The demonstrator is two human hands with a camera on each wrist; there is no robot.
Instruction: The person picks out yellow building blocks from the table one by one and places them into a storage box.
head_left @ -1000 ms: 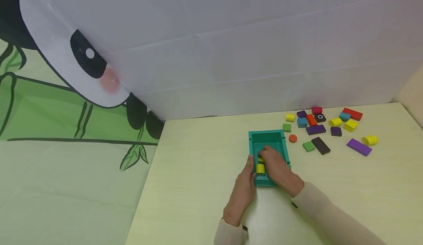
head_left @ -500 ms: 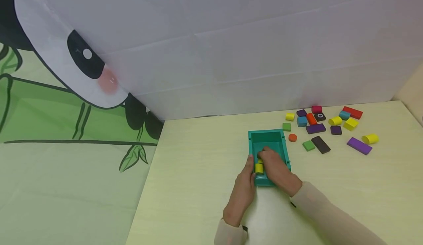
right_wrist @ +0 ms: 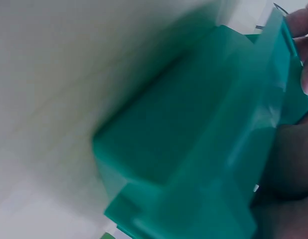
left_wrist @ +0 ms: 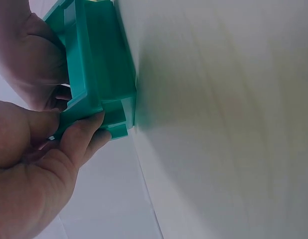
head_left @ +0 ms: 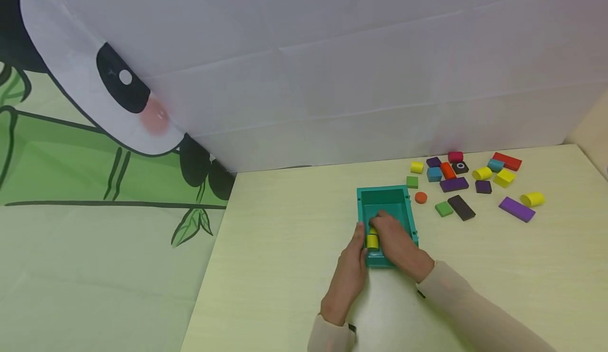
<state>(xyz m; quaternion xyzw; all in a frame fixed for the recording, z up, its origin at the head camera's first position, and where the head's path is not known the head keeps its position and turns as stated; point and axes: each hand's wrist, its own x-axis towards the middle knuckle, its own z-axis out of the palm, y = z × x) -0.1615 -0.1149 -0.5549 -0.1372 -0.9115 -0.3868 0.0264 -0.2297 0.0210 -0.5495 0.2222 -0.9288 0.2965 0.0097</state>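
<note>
A teal plastic box (head_left: 382,188) stands on the table in the head view. My left hand (head_left: 349,267) holds its left wall; in the left wrist view, the thumb and fingers (left_wrist: 79,137) pinch the rim at a corner. My right hand (head_left: 399,241) reaches down into the box with curled fingers. Its fingertips seem to pinch a yellow block (head_left: 373,231), mostly hidden by the hand. Just nearer to me in the box is a yellow cylinder (head_left: 372,243), close to or touching that block. The right wrist view shows mainly the box's outer side (right_wrist: 164,124).
Several loose blocks lie right of the box, among them a green block (head_left: 412,182), an orange disc (head_left: 420,198), a dark plank (head_left: 461,208) and a purple plank (head_left: 516,209). Behind the table (head_left: 285,225) hangs a pale printed cloth (head_left: 332,77).
Both hands stay at the box in nearly the same pose. The view has shifted very slightly; nothing else has clearly moved.
</note>
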